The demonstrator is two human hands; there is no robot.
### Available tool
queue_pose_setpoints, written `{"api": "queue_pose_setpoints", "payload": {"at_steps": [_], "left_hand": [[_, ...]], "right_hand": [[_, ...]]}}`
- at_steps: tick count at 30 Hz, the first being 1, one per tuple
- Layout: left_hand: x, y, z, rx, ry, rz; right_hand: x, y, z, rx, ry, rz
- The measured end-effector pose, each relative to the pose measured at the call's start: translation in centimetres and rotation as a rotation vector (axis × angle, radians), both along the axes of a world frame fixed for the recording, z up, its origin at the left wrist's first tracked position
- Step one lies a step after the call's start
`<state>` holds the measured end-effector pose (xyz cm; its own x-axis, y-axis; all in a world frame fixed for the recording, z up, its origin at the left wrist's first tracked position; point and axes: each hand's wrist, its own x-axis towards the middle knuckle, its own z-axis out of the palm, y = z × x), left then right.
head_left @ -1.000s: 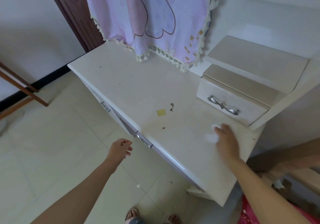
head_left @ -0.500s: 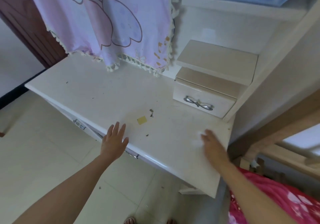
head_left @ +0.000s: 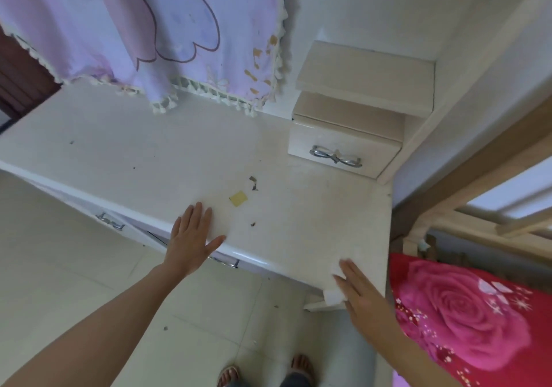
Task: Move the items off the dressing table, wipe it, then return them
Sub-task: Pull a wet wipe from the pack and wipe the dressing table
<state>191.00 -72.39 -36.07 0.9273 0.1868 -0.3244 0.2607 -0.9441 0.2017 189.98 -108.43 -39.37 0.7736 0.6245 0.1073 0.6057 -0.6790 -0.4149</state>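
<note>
Nearest of all, the person's feet (head_left: 230, 376) stand on the tiled floor (head_left: 74, 267), well forward of the drawer unit (head_left: 343, 150). Just beyond them the right hand (head_left: 360, 294) lies with fingers straight and close together, pressing a white wipe (head_left: 333, 297) onto the dressing table (head_left: 134, 147) at the front corner straight out from the drawer unit. Half a second ago hand and wipe were nearer that unit, so one stroke has been drawn to the front edge, and the wipe now hangs partly over it. Forward and left of the drawer unit, the left hand (head_left: 191, 237), which a second ago hung loosely curled over the floor, now rests palm down on the table's front edge. Its fingers are spread and hold nothing, and it looks like a brace. Between that hand and the drawer unit the yellow scrap (head_left: 238, 198) and dark crumbs (head_left: 254, 183) lie where they were, untouched. Wiping seems under way, but only on the strip before the drawer unit; the middle and left of the top remain to do, and nothing has been returned yet. Farthest back, left of the drawer unit, a pink cloth (head_left: 149, 28) hangs with its fringe just above the top.
</note>
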Motion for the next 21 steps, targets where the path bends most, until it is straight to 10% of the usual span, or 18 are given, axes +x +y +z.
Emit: {"api": "queue_pose_setpoints", "payload": {"at_steps": [11, 21], "left_hand": [[0.8, 4.2, 1.8, 0.005, 0.012, -0.173], [0.4, 10.6, -0.1, 0.069, 0.102, -0.259]], "right_hand": [[6.4, 7.9, 2.0, -0.081, -0.096, -0.341], [8.4, 18.6, 1.9, -0.014, 0.219, -0.067]]}}
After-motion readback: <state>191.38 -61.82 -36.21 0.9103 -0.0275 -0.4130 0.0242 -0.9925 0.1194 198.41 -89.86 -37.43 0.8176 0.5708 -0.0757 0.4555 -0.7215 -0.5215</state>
